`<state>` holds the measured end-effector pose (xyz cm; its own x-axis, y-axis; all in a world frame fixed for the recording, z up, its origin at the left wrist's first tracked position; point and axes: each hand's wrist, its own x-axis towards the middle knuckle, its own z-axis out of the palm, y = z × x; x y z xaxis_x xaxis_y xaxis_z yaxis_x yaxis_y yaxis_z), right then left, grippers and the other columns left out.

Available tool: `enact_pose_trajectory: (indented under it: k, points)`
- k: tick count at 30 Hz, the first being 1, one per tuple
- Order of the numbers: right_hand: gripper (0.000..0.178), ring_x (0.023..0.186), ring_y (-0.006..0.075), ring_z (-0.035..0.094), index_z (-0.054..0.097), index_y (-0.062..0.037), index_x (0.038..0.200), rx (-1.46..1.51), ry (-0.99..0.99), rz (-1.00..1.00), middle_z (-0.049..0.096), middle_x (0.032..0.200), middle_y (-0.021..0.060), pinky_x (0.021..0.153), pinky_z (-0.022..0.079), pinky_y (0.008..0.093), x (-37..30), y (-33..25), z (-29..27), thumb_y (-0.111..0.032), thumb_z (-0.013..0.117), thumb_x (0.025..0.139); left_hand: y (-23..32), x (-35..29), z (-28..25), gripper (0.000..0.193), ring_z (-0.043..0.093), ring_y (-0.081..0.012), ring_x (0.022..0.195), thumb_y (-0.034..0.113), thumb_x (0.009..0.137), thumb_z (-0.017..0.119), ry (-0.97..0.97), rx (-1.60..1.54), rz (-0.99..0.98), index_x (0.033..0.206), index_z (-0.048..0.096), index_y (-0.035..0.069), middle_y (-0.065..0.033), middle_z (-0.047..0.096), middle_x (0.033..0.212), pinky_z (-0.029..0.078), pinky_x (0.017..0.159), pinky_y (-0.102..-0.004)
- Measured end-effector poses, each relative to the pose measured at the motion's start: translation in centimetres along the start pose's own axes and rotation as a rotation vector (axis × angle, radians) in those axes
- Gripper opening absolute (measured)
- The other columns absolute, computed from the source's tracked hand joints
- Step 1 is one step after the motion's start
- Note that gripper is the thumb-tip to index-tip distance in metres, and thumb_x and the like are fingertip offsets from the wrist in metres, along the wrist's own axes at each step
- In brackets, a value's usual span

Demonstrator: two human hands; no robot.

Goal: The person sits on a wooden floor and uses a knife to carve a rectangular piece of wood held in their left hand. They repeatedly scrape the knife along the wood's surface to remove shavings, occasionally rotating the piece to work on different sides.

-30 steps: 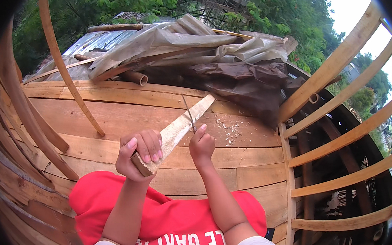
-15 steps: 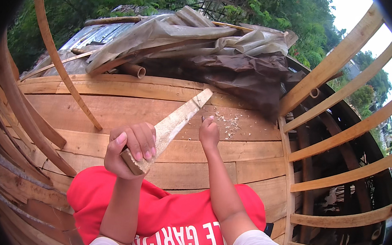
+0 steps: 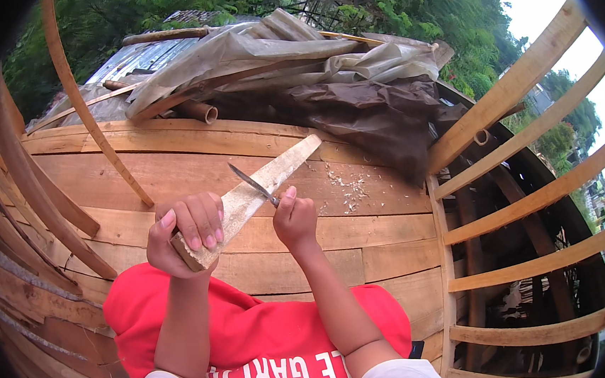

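Note:
A long pale piece of wood (image 3: pixel 260 186), tapered toward its far end, slants away from me over the plank floor. My left hand (image 3: pixel 189 233) is wrapped around its thick near end. In my right hand (image 3: pixel 294 219) is a knife (image 3: pixel 252 183) with a dark curved blade, its handle mostly hidden in my closed fingers. The blade lies across the upper side of the wood, a little beyond my left hand, its tip pointing left.
Pale wood shavings (image 3: pixel 351 190) lie scattered on the plank floor (image 3: pixel 126 175). Wooden slats (image 3: pixel 534 264) form a railing on the right, and bent boards (image 3: pixel 40 182) rise on the left. Crumpled plastic sheeting (image 3: pixel 256 57) and a bamboo pole (image 3: pixel 198 111) lie beyond the far edge.
My right hand has drawn back toward me and left, bringing the knife from near the wood's far end to its middle. The left hand with the wood has shifted slightly left.

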<state>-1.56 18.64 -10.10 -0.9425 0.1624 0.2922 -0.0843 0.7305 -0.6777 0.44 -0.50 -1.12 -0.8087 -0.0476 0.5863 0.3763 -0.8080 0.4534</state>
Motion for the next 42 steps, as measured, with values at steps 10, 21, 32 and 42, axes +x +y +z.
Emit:
enact_pose_trajectory:
  k: [10, 21, 32, 42]
  points:
    - [0.063, 0.068, 0.0489, 0.063, 0.066, 0.0024, 0.063, -0.153, 0.182, 0.198, 0.062, 0.067, 0.0298, 0.066, 0.05, 0.0584, 1.5, 3.8, 0.0, -0.035, 0.033, 0.102, -0.3, 0.0, 1.4, 0.037, 0.049, -0.0197, 0.052, 0.024, 0.088, 0.037, -0.056, -0.005, -0.021, 0.054, 0.047, 0.012, -0.0069, 0.052, 0.052, 0.039, 0.066, -0.0343]
    - [0.063, 0.067, 0.0483, 0.062, 0.065, 0.0008, 0.064, -0.118, 0.164, 0.27, 0.062, 0.066, 0.0292, 0.066, 0.049, 0.0567, 1.8, 4.0, 0.4, -0.034, 0.029, 0.103, -0.4, 0.3, 1.9, 0.037, 0.048, -0.0181, 0.051, 0.025, 0.088, 0.039, -0.047, 0.016, -0.031, 0.054, 0.047, 0.013, -0.006, 0.051, 0.052, 0.038, 0.066, -0.0326]
    - [0.062, 0.062, 0.0498, 0.058, 0.059, -0.0029, 0.061, -0.036, 0.102, 0.251, 0.058, 0.062, 0.0269, 0.061, 0.046, 0.0598, 1.4, 0.7, 0.5, -0.036, 0.03, 0.105, 0.6, 0.4, 0.2, 0.038, 0.045, -0.0143, 0.056, 0.026, 0.094, 0.036, -0.058, 0.077, -0.001, 0.057, 0.043, 0.018, -0.0008, 0.047, 0.054, 0.037, 0.069, -0.031]
    - [0.049, 0.066, 0.0488, 0.059, 0.057, -0.0034, 0.072, 0.025, 0.0, -0.014, 0.06, 0.065, 0.0241, 0.06, 0.045, 0.0572, 0.4, -0.3, 0.0, -0.038, 0.04, 0.103, 0.8, 0.9, -0.6, 0.037, 0.041, -0.0137, 0.055, 0.026, 0.094, 0.036, 0.021, 0.058, 0.02, 0.058, 0.04, 0.018, 0.0002, 0.044, 0.053, 0.036, 0.069, -0.031]
